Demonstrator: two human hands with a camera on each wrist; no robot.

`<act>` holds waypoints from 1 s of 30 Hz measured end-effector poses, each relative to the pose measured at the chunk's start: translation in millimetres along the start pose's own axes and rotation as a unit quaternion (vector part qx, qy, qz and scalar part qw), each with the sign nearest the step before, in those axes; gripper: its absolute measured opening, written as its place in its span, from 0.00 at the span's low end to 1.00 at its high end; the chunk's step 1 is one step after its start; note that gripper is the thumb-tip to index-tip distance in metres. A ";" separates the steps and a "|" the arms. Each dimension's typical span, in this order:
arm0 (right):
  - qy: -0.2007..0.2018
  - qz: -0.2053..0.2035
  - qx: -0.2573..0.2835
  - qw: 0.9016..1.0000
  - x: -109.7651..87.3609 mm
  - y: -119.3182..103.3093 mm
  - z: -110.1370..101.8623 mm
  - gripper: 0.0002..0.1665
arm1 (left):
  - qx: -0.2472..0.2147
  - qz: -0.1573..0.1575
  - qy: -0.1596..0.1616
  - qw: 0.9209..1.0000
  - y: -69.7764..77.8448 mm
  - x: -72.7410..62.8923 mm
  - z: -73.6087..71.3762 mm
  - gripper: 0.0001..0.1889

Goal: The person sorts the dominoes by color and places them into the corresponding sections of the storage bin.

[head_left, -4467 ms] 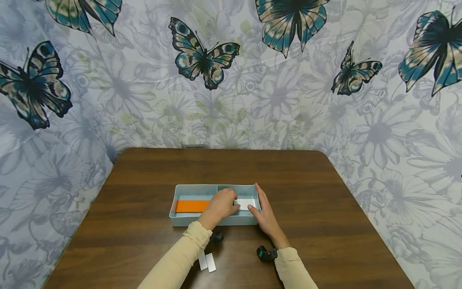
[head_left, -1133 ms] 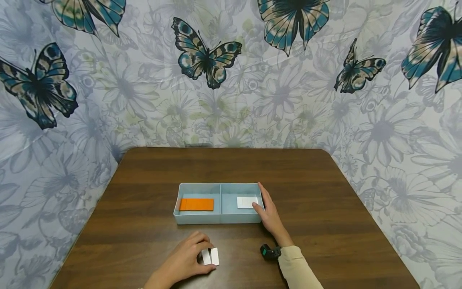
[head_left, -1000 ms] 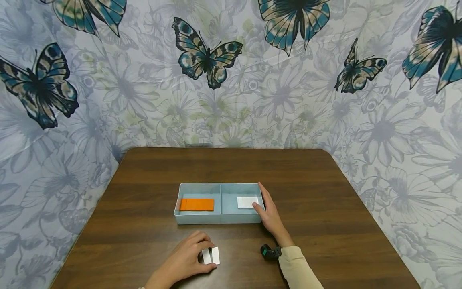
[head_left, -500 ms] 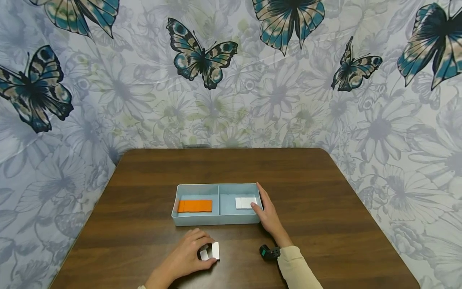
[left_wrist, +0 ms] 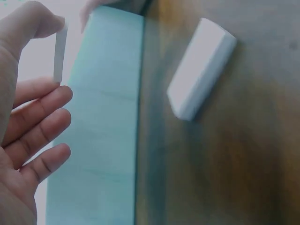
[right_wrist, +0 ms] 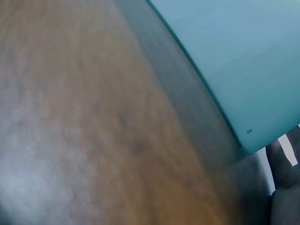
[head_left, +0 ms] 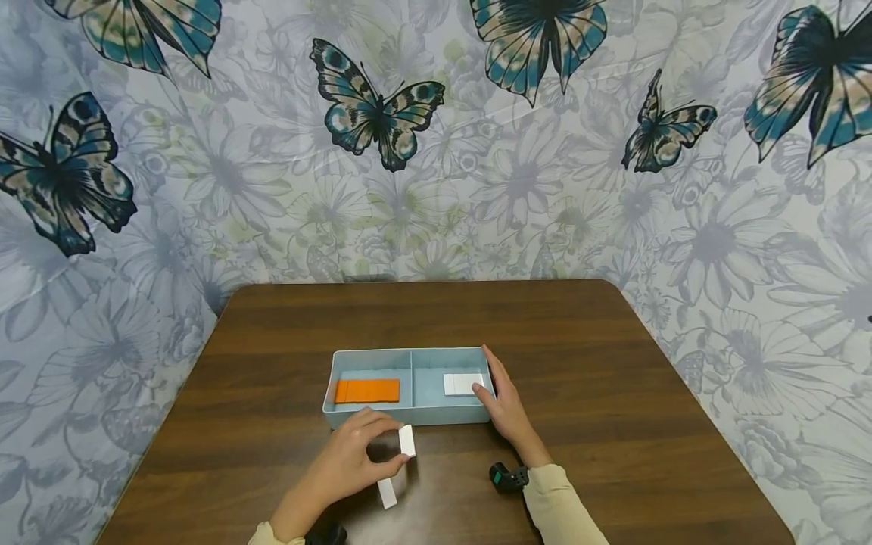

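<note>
In the head view my left hand (head_left: 344, 463) pinches a small white rectangular block (head_left: 406, 441) between thumb and index finger, just in front of the light blue divided box (head_left: 443, 415). The left wrist view shows this block edge-on, the other fingers spread below it. A second white block (head_left: 387, 493) lies on the table beneath the left hand. My right hand (head_left: 509, 409) holds the box's right end, thumb over the wall and fingers along the outside. Several white blocks (head_left: 458, 384) lie side by side in the right compartment, partly behind that thumb. Orange blocks (head_left: 368, 390) sit in the left one.
The brown wooden table (head_left: 579, 325) ends at a cloth backdrop (head_left: 524, 197) printed with flowers and butterflies. A dark wrist device (head_left: 507, 477) is worn on the right wrist. Another wrist device (head_left: 328, 534) shows at the left wrist.
My left hand came back from the box to the white blocks on the table, took one and raised it towards the box. The other stays behind. My right hand keeps its place.
</note>
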State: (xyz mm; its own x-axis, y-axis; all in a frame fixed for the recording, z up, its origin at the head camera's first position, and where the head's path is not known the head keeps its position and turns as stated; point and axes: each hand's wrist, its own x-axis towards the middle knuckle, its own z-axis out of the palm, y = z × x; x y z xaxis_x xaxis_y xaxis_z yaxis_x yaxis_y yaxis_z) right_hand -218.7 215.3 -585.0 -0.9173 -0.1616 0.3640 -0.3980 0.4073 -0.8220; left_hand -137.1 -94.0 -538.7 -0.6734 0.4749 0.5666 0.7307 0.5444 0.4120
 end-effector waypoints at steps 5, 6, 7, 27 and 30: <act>0.001 -0.001 0.001 1.000 0.1 -0.6 -0.9 0.43 | -0.021 -0.042 -0.002 0.999 3.2 9.9 -4.3 0.21; 0.000 0.001 0.001 1.000 0.1 -0.5 -1.0 0.43 | -0.022 -0.043 -0.001 0.999 3.4 11.7 -4.8 0.21; 0.000 0.002 0.001 1.000 0.1 -0.5 -1.1 0.43 | -0.020 -0.043 0.001 0.999 3.5 13.5 -5.3 0.21; 0.000 0.005 0.001 1.000 -1.6 -3.4 -0.2 0.43 | -0.031 -0.055 -0.016 0.998 -6.2 54.7 -2.0 0.19; 0.004 0.002 0.003 1.000 -1.3 -4.2 0.2 0.42 | -0.024 -0.063 -0.019 0.998 -8.2 59.8 0.1 0.20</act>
State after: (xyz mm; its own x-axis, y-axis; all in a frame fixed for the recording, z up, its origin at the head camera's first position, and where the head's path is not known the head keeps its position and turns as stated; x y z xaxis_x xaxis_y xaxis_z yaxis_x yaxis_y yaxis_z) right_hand -215.8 213.6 -582.1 -0.9190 -0.1530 0.3632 -0.3937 0.4018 -0.8268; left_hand -183.4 -70.0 -508.3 -0.7629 0.4312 0.4816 0.6443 0.5682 0.5118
